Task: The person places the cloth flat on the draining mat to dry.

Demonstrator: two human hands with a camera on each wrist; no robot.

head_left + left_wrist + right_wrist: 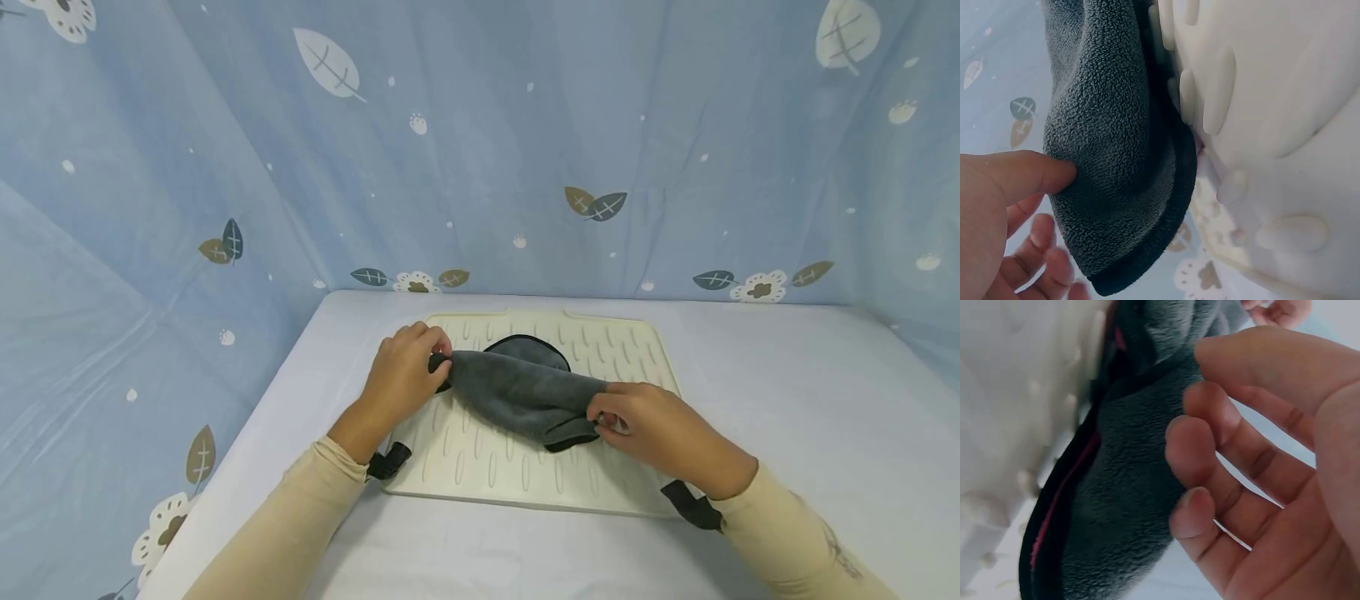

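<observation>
A dark grey fleecy cloth point(517, 392) with black edging hangs folded between my two hands, over a cream ribbed mat point(480, 471). My left hand point(408, 367) pinches its left end; in the left wrist view the thumb point(1054, 175) presses the plush face point(1104, 125), with the other fingers behind and below. On the other side, my right hand point(645, 421) pinches the right end between thumb and fingertips. In the right wrist view, the curled fingers point(1191, 450) lie against the cloth point(1129, 487), and a thin pink line runs along its black border. A rounded flap of cloth point(532, 350) shows behind the fold.
The mat lies on a white-covered table point(787, 375). Behind and to the left hangs a blue curtain point(480, 150) printed with leaves and flowers. Black straps point(693, 507) are at both wrists, close to the mat's edges.
</observation>
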